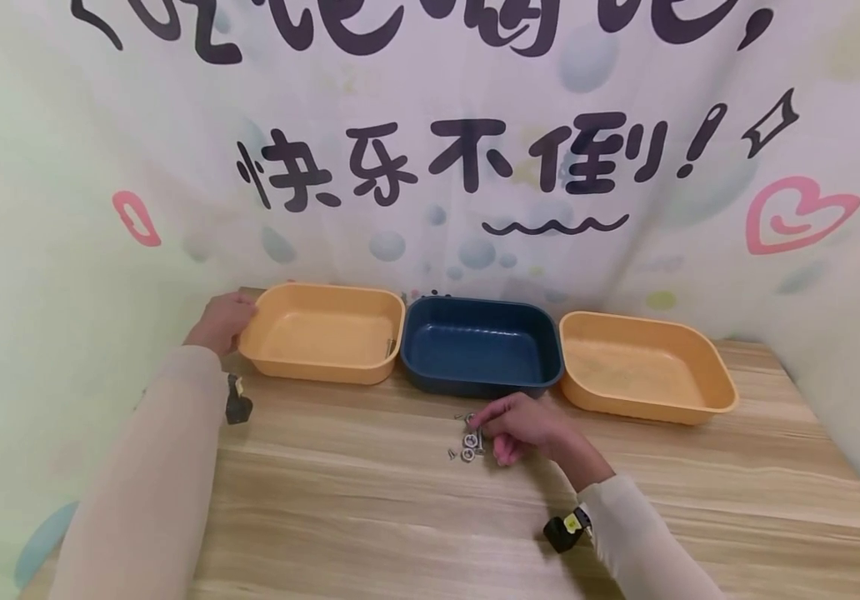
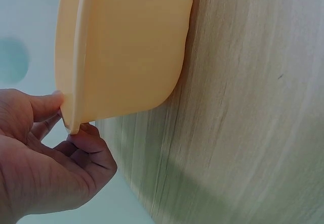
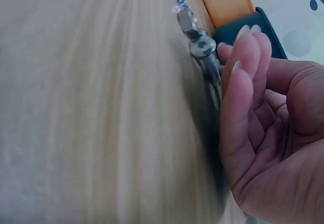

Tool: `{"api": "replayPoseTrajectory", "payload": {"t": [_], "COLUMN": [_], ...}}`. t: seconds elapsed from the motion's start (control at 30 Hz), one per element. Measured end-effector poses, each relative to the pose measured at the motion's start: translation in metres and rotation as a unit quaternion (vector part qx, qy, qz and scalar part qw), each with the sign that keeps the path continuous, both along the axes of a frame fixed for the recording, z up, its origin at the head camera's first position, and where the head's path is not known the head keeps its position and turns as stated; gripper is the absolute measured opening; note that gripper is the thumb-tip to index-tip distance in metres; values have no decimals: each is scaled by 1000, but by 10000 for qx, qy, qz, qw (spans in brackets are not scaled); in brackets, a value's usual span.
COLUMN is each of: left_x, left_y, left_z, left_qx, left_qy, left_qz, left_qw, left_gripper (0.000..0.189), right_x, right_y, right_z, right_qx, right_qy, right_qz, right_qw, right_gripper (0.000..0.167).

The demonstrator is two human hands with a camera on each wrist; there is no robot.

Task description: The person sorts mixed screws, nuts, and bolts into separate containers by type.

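Observation:
My left hand (image 1: 223, 322) pinches the rim of the left orange bin (image 1: 325, 367), at its outer end. In the left wrist view, thumb and fingers grip the corner of that bin (image 2: 136, 47). A few small screws (image 1: 390, 347) lie inside it. Over a small cluster of hardware on the table, my right hand (image 1: 523, 425) reaches down with bent fingers. The cluster holds nuts (image 1: 471, 440), a bolt (image 1: 480, 442) and a small screw (image 1: 452, 454). In the right wrist view, the fingertips are beside a bolt (image 3: 211, 67); whether they pinch anything is hidden.
A dark blue bin (image 1: 482, 387) stands in the middle of the row, with another orange bin (image 1: 647, 404) to its right. Behind the wooden table (image 1: 370, 508) hangs a printed cloth (image 1: 415, 242). Each wrist carries a black camera, such as the right one (image 1: 565, 533).

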State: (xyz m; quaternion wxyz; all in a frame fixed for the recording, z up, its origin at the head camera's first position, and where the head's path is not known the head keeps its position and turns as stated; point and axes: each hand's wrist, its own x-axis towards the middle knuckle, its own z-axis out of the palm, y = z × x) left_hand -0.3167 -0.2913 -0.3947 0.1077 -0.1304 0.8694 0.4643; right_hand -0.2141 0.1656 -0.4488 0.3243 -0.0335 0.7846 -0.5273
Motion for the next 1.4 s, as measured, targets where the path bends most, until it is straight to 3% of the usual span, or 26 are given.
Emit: {"api": "replayPoseTrajectory", "payload": {"t": [0.37,1.0,1.4], "left_x": [-3,-3,-3], "left_y": [3,2,-1], "left_z": [3,3,-2], "left_qx": [21,-3,36], "left_qy": [-2,25,44], "left_qz": [198,201,175], "left_qw": [9998,9998,9998], "left_gripper": [40,39,38], "right_x": [0,-6,-6], "right_y": [-3,-4,-6], "right_z": [-5,-3,6], "right_qx": [530,750,376], "right_qy": [449,274,146], "right_qz": [-31,502,877], "right_qw": [9976,9955,9953], "right_gripper": [25,11,13]}}
